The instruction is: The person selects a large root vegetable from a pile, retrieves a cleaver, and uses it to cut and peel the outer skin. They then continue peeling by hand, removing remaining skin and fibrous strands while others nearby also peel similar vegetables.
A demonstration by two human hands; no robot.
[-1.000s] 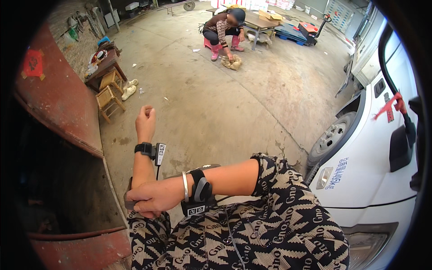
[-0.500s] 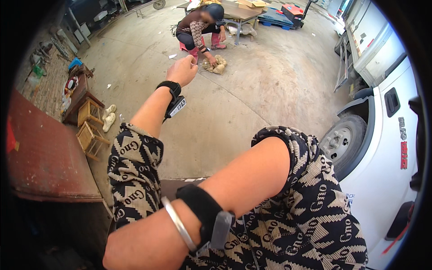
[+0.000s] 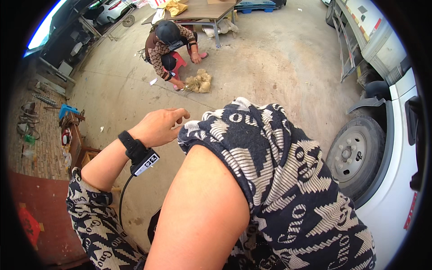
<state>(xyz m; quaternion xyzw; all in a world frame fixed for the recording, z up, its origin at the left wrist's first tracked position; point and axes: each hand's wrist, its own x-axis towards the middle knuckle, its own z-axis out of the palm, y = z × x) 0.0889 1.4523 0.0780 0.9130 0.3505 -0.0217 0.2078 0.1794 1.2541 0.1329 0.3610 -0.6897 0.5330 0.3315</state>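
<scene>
In the head view, the left grip [image 3: 155, 128] is held up, with its fingers [image 3: 180, 113] a bit bent and spread. Just beside it, the black and cream right sleeve [image 3: 270, 153] is seen bunched above the bare right elbow [image 3: 220, 202]; whether the sleeve is touched cannot be told. The right grip is cut off by the bottom edge, so its state cannot be told. Farther off, a lumpy tan bundle [image 3: 201, 83] is handled on the floor [image 3: 270, 63] by another person [image 3: 157, 56].
</scene>
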